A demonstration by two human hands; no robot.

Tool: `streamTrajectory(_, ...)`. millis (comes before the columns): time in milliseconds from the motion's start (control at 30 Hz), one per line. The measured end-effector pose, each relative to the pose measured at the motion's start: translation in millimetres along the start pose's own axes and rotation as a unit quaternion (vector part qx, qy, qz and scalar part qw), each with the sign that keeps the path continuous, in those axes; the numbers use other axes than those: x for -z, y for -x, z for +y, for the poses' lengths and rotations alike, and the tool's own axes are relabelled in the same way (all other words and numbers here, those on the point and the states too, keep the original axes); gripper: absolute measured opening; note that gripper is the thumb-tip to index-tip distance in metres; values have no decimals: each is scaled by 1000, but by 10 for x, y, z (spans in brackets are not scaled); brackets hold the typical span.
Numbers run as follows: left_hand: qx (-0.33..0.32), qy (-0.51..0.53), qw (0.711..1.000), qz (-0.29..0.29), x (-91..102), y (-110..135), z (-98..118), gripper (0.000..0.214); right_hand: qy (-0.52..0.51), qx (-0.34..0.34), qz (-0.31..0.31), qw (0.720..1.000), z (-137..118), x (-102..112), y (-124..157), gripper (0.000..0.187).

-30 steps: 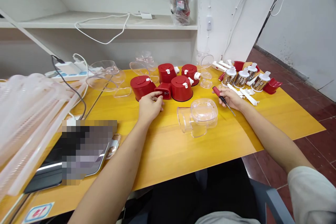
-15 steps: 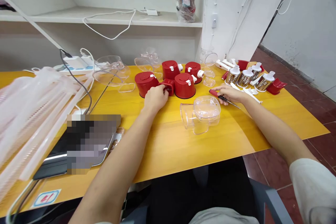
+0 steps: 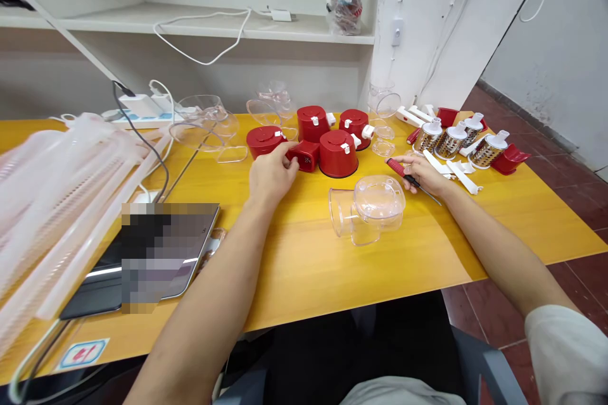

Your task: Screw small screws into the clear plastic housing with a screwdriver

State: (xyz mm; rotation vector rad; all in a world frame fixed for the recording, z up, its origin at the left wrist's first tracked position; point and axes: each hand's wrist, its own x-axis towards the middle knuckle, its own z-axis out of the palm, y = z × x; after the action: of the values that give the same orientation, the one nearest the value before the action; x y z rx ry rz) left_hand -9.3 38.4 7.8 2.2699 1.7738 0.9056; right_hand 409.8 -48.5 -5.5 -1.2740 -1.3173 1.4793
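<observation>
Holding a screwdriver [image 3: 403, 173] slanted across the tabletop [image 3: 304, 266], the right hand [image 3: 422, 174] lies well apart from the left hand [image 3: 272, 180], which clasps a red housing [image 3: 306, 157] near the far edge.

The head camera (close) looks forward and down over the left hand [image 3: 273, 180] and right hand [image 3: 420, 174].

Cup-shaped housings [image 3: 337, 154] are grouped at the tabletop's [image 3: 304, 278] rear edge; grater drums [image 3: 449, 142] are placed toward the right rear corner; a clear container [image 3: 368, 210] is set just before the housings.
</observation>
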Motion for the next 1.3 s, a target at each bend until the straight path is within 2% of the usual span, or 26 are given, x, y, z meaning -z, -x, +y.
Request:
streamTrajectory(133, 5, 17, 1000, -9, 6, -52, -77, 46, -1, 2, 5, 1000, -8, -17, 5, 57)
streamTrajectory(300, -69, 81, 994, 8, 115, -51, -191, 41, -7, 1, 13, 1000, 37, 3, -12, 56)
streamTrajectory(467, -69, 189, 979, 15, 215, -3, -249, 57, -9, -10, 27, 1000, 101, 55, -41, 58)
streamTrajectory(567, -74, 200, 977, 9, 238, 14, -234, 62, -8, -18, 37, 999, 129, 89, -52, 58)
streamTrajectory(767, -55, 189, 979, -43, 225, 18, -177, 48, -8, -29, 43, 999, 172, 138, -68, 56)
streamTrajectory(867, -45, 211, 974, -66, 215, 25, -194, 54, -9, -32, 41, 999, 191, 157, -82, 55)
streamTrajectory(967, -50, 205, 976, -62, 227, 28, -222, 62, -10, -31, 35, 999, 199, 176, -85, 54)
streamTrajectory(1100, -58, 195, 977, -60, 253, 26, -237, 58, -11, -29, 25, 999, 199, 194, -77, 55)
streamTrajectory(1300, -7, 263, 951, -162, 233, 51, -237, 77, -17, -25, 14, 999, 222, 214, -92, 56)
